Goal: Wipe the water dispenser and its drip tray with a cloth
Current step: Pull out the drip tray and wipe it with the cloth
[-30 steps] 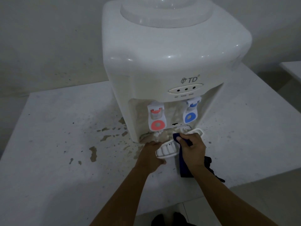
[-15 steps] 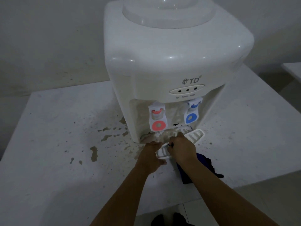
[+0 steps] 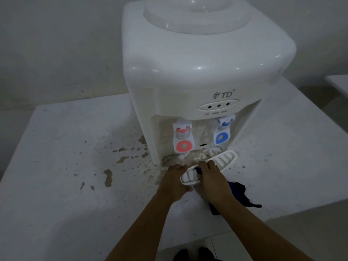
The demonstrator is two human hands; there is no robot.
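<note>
A white tabletop water dispenser stands on a white table, with a red tap and a blue tap in its stained recess. The white slotted drip tray is pulled out and lies at a slant in front of the base. My left hand grips the tray's near left end. My right hand holds a dark blue cloth pressed on the tray's middle; the rest of the cloth trails on the table behind the hand.
The white table carries brown stains and splashes left of the dispenser. Its front edge runs just below my forearms, with tiled floor beyond. A grey wall stands behind, and another white surface shows at the far right.
My right hand has slid the cloth back along the tray toward my left hand, from the tray's far part to its middle. My left hand has kept its hold.
</note>
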